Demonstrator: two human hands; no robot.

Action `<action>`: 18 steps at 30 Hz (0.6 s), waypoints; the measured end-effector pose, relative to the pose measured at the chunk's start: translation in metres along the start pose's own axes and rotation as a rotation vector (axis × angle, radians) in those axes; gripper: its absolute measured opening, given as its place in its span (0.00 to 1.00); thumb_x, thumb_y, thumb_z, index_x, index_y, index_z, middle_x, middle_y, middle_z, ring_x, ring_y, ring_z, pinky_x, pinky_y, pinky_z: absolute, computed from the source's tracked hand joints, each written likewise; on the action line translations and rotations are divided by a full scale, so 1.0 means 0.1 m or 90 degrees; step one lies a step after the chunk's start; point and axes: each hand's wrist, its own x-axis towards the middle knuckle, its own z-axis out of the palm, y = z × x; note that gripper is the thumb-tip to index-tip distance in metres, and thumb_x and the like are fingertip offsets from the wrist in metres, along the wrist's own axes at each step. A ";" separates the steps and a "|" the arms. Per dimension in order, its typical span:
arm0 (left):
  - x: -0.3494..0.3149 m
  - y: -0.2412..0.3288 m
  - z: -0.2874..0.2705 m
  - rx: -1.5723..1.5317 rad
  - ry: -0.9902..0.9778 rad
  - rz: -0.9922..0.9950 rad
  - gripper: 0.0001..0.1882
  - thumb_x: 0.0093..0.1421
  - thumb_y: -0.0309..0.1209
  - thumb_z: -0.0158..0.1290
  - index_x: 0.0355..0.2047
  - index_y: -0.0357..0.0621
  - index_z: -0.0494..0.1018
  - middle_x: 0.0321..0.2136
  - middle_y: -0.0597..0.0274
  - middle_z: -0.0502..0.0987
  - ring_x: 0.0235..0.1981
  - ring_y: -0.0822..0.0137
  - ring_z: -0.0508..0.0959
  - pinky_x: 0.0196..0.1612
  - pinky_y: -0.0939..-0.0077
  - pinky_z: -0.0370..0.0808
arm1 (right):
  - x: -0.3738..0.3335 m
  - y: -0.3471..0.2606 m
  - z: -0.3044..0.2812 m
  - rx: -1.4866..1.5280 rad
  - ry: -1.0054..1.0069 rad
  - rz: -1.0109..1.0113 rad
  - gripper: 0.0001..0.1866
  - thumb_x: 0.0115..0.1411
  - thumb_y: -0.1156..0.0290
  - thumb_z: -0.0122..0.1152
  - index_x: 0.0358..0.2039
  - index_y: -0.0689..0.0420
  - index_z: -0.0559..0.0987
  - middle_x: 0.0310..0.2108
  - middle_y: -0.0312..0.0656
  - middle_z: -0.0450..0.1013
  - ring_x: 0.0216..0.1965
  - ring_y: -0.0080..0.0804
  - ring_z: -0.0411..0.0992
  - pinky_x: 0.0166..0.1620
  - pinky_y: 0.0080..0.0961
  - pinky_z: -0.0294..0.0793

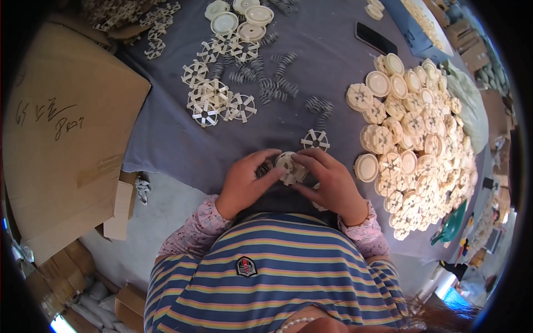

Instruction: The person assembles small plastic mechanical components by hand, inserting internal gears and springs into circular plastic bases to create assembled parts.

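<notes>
Close to my body, a round cream plastic part [287, 165] sits between both hands. My left hand [247, 180] grips its left side with thumb and fingers, and a metal coil spring [262, 168] shows inside that hand's curl. From the right, my right hand [331, 178] pinches the same part, fingers on top and thumb below. Just beyond it lies a spoked cream plastic ring [315, 140]. A few loose springs [320, 105] lie farther off. Another cream piece is mostly hidden under my right hand.
A large heap of assembled cream discs [413, 139] covers the right side of the grey cloth [322, 50]. Far left hold spoked rings [216, 100], springs [258, 72] and round caps [225, 23]. A phone [375, 39], blue box [413, 30] and cardboard box [72, 133] stand around.
</notes>
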 end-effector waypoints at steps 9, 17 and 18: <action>0.05 0.02 0.07 0.100 -0.005 0.025 0.25 0.60 0.33 0.68 0.58 0.45 0.80 0.37 0.54 0.83 0.35 0.58 0.83 0.42 0.69 0.79 | 0.00 0.07 0.11 -0.058 0.011 -0.006 0.30 0.50 0.68 0.78 0.55 0.57 0.81 0.53 0.42 0.76 0.54 0.45 0.77 0.55 0.37 0.79; 0.02 -0.05 -0.02 -0.069 -0.008 -0.088 0.19 0.62 0.35 0.67 0.52 0.43 0.82 0.37 0.55 0.84 0.36 0.60 0.82 0.44 0.72 0.78 | -0.24 0.10 -0.58 -0.161 0.014 0.078 0.26 0.51 0.66 0.78 0.52 0.58 0.82 0.48 0.43 0.77 0.46 0.48 0.78 0.50 0.40 0.79; 0.05 -0.02 -0.03 -0.167 0.000 -0.131 0.18 0.63 0.35 0.67 0.51 0.42 0.83 0.36 0.57 0.84 0.35 0.62 0.82 0.45 0.73 0.78 | -0.24 0.11 -0.65 -0.129 0.044 0.112 0.26 0.52 0.66 0.78 0.51 0.58 0.82 0.47 0.44 0.77 0.46 0.49 0.77 0.49 0.41 0.79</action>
